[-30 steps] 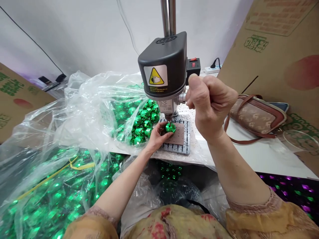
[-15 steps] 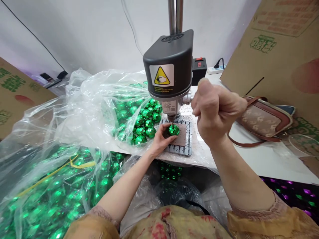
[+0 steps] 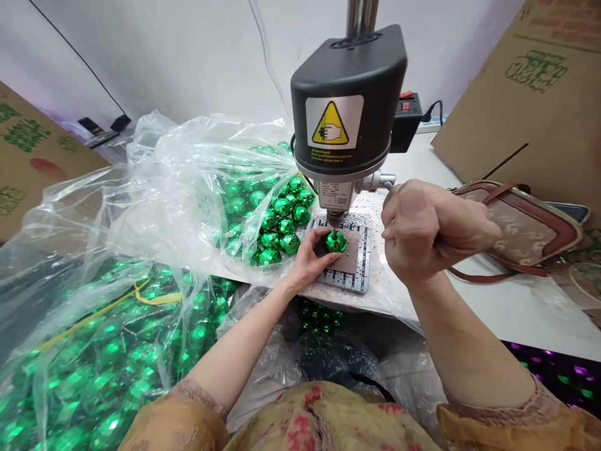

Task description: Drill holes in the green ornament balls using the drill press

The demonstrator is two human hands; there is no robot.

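Observation:
My left hand [image 3: 313, 258] holds a shiny green faceted ball [image 3: 336, 242] between thumb and fingers. The ball rests on a brown pad [image 3: 348, 260] over a grey slotted base plate [image 3: 365, 275]. Right above it, the bit of a black drill press [image 3: 347, 94] meets the ball's top. My right hand [image 3: 422, 228] is closed in a fist at the right side of the press, by its silver lever hub [image 3: 378, 181]; what the fingers wrap round is hidden behind them.
More green balls [image 3: 284, 225] lie left of the press in clear plastic [image 3: 173, 181], with another bagful [image 3: 117, 357] lower left. A patterned bag [image 3: 521, 219] and cardboard box [image 3: 498, 113] stand right. Dark specks litter the white table [image 3: 498, 307].
The view has shifted, so the press appears larger and further right. My right hand appears lower beside the press, and the bit now meets the ball's top. My left hand keeps its hold.

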